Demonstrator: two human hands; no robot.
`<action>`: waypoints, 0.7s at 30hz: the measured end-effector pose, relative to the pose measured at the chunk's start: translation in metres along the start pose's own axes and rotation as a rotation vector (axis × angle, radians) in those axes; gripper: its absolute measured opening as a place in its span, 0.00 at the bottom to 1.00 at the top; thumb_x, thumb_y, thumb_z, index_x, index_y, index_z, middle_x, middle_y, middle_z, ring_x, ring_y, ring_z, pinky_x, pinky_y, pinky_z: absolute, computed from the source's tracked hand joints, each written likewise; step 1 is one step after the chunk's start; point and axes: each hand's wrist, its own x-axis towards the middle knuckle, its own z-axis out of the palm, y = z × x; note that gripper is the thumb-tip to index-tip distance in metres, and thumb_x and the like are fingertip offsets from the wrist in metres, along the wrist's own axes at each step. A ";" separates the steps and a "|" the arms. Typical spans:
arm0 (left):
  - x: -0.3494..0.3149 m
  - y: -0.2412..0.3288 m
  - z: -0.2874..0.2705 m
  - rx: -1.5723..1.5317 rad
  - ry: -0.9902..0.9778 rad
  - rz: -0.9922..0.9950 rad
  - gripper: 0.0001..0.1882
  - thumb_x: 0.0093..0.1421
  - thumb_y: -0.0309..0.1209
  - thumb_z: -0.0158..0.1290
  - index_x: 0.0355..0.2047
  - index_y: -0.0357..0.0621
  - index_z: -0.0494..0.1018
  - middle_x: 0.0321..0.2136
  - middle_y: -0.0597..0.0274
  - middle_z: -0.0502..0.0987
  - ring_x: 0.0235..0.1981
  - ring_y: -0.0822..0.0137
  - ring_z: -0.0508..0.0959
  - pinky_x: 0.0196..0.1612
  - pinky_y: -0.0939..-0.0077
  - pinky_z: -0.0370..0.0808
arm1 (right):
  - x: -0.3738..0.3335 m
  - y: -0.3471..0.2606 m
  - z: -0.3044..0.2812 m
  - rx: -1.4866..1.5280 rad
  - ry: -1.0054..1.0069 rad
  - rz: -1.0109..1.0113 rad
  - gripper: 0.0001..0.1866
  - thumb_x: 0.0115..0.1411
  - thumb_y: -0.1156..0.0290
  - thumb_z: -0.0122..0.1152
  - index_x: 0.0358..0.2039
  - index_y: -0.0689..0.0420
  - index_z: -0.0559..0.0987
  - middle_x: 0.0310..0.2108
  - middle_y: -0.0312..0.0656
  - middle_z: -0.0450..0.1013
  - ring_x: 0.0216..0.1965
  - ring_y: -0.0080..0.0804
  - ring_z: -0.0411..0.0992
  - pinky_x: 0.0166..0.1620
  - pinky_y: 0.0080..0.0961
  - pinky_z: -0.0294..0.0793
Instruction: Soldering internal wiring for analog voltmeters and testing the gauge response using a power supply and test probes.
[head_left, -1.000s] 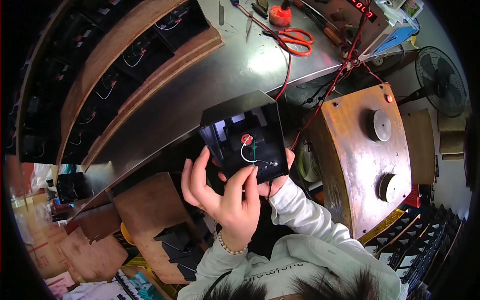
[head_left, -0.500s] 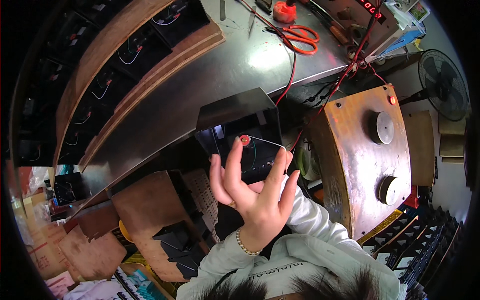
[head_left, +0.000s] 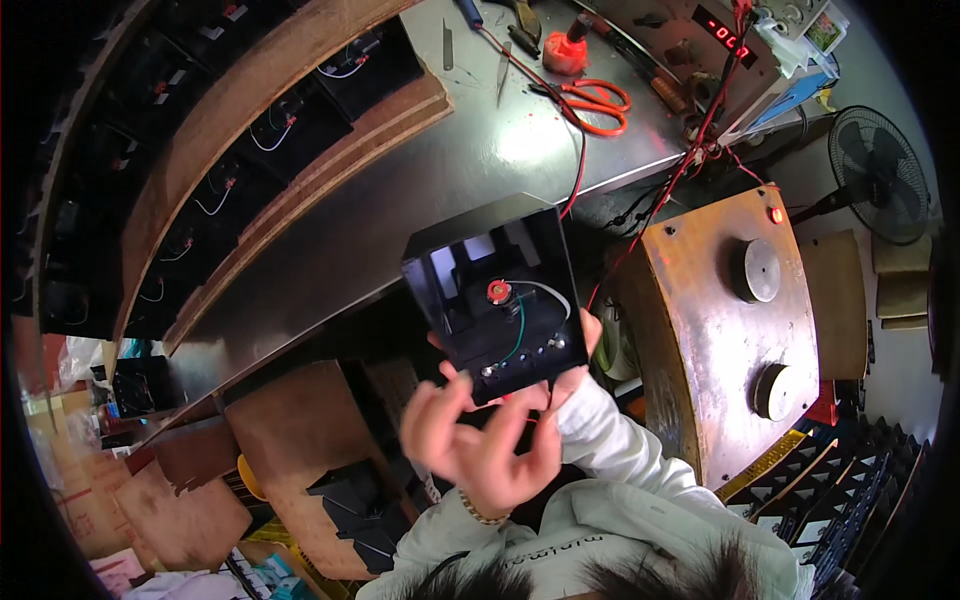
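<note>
A black open-fronted plastic housing [head_left: 470, 345] is held up in front of me, its inside facing me. Within it sit a round red-topped part [head_left: 499, 291], a curved white wire [head_left: 552, 290], a green wire [head_left: 521, 325] and several small metal terminals along the lower wall. My right hand [head_left: 578, 370] grips the housing from behind and below, with fingers showing at its edges. Just below the lower left corner is my left hand [head_left: 480, 440], smeared by motion. Its fingers look apart and bent, with nothing visible between them. Something thin and red shows beneath the housing.
Orange-handled scissors [head_left: 600, 107] and a red pot [head_left: 566, 54] lie on the metal bench [head_left: 480, 130]. Wooden racks [head_left: 300, 165] of similar housings stand left. At right are a wooden box with two metal knobs [head_left: 715, 330], a fan [head_left: 880, 175] and hanging red cables [head_left: 690, 160].
My left hand has let go of the white wire and drawn down out of the housing. The wire now curves inside it. The housing has tilted, showing more of its inside.
</note>
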 end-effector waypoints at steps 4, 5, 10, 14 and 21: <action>0.021 -0.028 -0.015 -0.104 0.234 -0.212 0.34 0.64 0.41 0.50 0.64 0.33 0.57 0.61 0.33 0.60 0.62 0.40 0.64 0.61 0.50 0.65 | 0.013 -0.013 0.052 -1.722 0.108 -0.663 0.56 0.45 0.55 0.76 0.70 0.59 0.58 0.62 0.55 0.63 0.58 0.50 0.66 0.60 0.45 0.66; 0.033 -0.037 -0.017 -0.201 0.167 -0.250 0.35 0.65 0.39 0.49 0.66 0.31 0.53 0.63 0.33 0.58 0.64 0.41 0.63 0.63 0.52 0.63 | 0.017 -0.009 0.071 -2.090 0.278 -0.782 0.56 0.42 0.61 0.77 0.69 0.59 0.58 0.61 0.55 0.62 0.57 0.51 0.66 0.59 0.44 0.65; 0.070 -0.096 0.012 -0.563 -0.284 -0.360 0.55 0.50 0.18 0.65 0.73 0.41 0.43 0.69 0.43 0.54 0.66 0.50 0.63 0.64 0.56 0.67 | 0.051 0.004 0.064 -2.537 0.638 -0.904 0.60 0.38 0.66 0.77 0.70 0.63 0.54 0.63 0.58 0.61 0.59 0.56 0.64 0.58 0.47 0.62; 0.090 -0.126 0.015 -0.783 -0.411 -0.424 0.53 0.51 0.15 0.65 0.72 0.47 0.46 0.62 0.46 0.62 0.60 0.59 0.70 0.58 0.63 0.75 | 0.043 -0.001 0.064 -2.306 0.450 -0.916 0.55 0.43 0.67 0.78 0.68 0.66 0.56 0.63 0.59 0.61 0.60 0.57 0.65 0.59 0.45 0.67; 0.091 -0.126 0.016 -0.831 -0.409 -0.491 0.51 0.54 0.15 0.61 0.72 0.48 0.43 0.59 0.45 0.66 0.56 0.59 0.75 0.55 0.65 0.78 | 0.002 -0.009 0.044 -1.784 0.672 -0.822 0.23 0.52 0.79 0.74 0.48 0.63 0.76 0.43 0.43 0.74 0.41 0.28 0.76 0.43 0.22 0.76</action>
